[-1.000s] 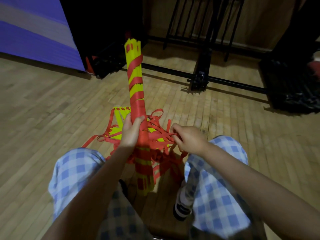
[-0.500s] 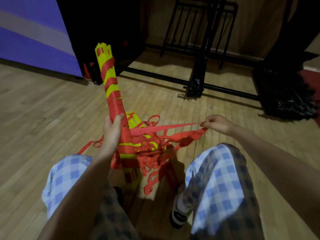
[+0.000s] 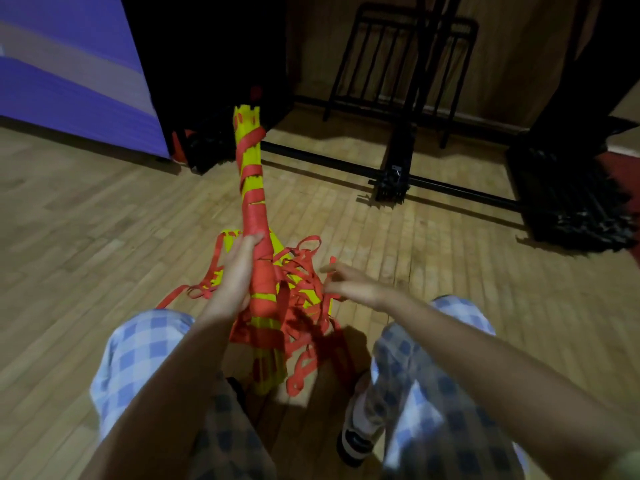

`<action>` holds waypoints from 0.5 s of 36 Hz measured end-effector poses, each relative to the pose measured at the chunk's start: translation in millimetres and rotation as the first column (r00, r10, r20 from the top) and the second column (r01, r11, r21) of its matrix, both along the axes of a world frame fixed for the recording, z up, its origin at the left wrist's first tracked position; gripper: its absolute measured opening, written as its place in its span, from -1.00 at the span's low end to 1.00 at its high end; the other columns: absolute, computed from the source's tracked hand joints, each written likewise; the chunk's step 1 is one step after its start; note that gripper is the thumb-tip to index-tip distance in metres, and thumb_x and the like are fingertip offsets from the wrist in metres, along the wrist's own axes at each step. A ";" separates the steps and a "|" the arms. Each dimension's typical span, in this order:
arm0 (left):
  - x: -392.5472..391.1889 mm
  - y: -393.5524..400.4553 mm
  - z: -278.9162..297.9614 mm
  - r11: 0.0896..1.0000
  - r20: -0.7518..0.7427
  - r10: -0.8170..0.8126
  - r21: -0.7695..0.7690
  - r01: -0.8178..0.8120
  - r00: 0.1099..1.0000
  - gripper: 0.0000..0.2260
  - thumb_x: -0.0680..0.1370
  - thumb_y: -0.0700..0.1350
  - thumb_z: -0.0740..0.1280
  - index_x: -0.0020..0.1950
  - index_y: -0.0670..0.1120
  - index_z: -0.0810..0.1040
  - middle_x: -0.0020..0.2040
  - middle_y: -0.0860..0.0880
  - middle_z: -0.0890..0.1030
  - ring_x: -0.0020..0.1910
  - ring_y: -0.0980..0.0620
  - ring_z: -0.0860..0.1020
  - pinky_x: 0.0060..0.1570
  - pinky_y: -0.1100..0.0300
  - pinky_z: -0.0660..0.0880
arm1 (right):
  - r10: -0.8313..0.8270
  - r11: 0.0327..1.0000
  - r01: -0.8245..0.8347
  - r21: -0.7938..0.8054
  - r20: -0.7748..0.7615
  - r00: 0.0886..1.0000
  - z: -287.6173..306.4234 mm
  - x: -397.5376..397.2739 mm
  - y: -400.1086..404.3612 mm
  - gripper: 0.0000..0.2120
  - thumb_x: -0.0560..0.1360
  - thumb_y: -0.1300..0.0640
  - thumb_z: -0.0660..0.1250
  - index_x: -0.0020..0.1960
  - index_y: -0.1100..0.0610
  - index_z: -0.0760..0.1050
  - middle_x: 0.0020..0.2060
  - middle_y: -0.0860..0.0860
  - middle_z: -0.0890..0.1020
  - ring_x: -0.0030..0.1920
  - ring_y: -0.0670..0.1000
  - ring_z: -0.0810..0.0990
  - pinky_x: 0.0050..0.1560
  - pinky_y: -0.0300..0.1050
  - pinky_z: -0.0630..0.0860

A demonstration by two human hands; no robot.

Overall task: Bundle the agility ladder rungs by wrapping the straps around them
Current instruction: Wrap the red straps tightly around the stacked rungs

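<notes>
A bundle of yellow ladder rungs (image 3: pixel 250 161) stands nearly upright between my knees, wound with red strap along most of its length. My left hand (image 3: pixel 239 271) grips the bundle around its middle. Loose red straps (image 3: pixel 304 271) lie tangled on the floor to the right of the bundle, with a few more yellow rungs among them. My right hand (image 3: pixel 349 285) hovers just right of the tangle with fingers spread and blurred; it seems to hold nothing.
I sit on a wooden floor (image 3: pixel 86 237) with checked trouser legs either side. A black metal rack (image 3: pixel 401 98) and its floor bar stand behind. A purple mat (image 3: pixel 69 81) leans at the left, dark netting (image 3: pixel 571 202) lies at the right.
My right hand, which had pulled a strap taut out to the right, has let it go and come back toward the bundle. The bundle has tilted back more upright.
</notes>
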State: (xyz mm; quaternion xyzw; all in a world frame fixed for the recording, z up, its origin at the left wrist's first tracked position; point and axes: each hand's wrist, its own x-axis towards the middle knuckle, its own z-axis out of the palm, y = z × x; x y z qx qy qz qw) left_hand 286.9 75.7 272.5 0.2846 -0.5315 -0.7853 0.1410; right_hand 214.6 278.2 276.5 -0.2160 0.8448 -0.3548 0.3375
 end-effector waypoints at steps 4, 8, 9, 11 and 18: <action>1.6 0.4 -1.7 0.993 -0.036 -0.097 0.062 0.099 0.995 -0.78 0.57 -0.01 0.27 0.12 -0.12 0.44 -0.26 -0.08 0.48 -0.50 0.05 0.51 -0.48 0.23 0.49 | 0.099 0.990 -0.090 -0.112 0.081 0.992 -30.6 33.5 -41.0 -0.46 0.53 0.23 0.35 0.47 0.02 0.30 0.38 -0.05 0.41 0.38 -0.07 0.37 0.39 -0.15 0.31; 5.9 -15.0 -3.0 0.988 -0.018 -0.124 0.089 0.125 0.992 -0.59 0.41 0.11 0.39 0.11 -0.12 0.44 -0.25 -0.09 0.47 -0.43 0.01 0.49 -0.45 0.20 0.49 | 0.020 0.972 0.038 -0.232 0.245 0.969 -48.6 56.5 -67.0 -0.80 0.58 0.35 0.21 -0.15 0.14 0.51 -0.43 -0.17 0.63 -0.40 -0.22 0.59 -0.28 -0.35 0.51; 7.5 -19.3 -2.8 0.986 -0.020 -0.130 0.100 0.132 0.991 -0.52 0.34 0.13 0.42 0.12 -0.12 0.44 -0.23 -0.10 0.47 -0.42 0.01 0.49 -0.46 0.21 0.49 | 0.005 0.974 0.046 -0.220 0.225 0.974 -48.9 59.7 -69.6 -0.75 0.59 0.34 0.20 -0.21 0.13 0.48 -0.51 -0.17 0.59 -0.47 -0.23 0.56 -0.34 -0.34 0.49; 9.4 -26.2 -3.7 0.990 -0.037 -0.109 0.086 0.112 0.993 -0.62 0.40 0.09 0.40 0.09 -0.10 0.45 -0.23 -0.09 0.47 -0.44 0.03 0.49 -0.48 0.22 0.49 | -0.022 0.971 0.065 -0.229 0.187 0.982 -49.3 59.5 -69.1 -0.72 0.61 0.24 0.25 -0.27 0.08 0.47 -0.54 -0.20 0.55 -0.49 -0.27 0.50 -0.32 -0.30 0.43; 13.7 -47.3 -10.1 0.999 -0.020 -0.001 -0.049 0.000 1.000 -0.72 0.46 0.08 0.32 0.07 -0.05 0.48 -0.23 -0.06 0.50 -0.43 0.07 0.51 -0.46 0.22 0.48 | 0.027 0.995 -0.041 -0.088 -0.159 0.987 -35.2 17.1 -40.1 -0.62 0.57 -0.04 0.33 -0.28 0.22 0.52 -0.44 0.00 0.48 -0.43 -0.10 0.41 -0.31 -0.13 0.32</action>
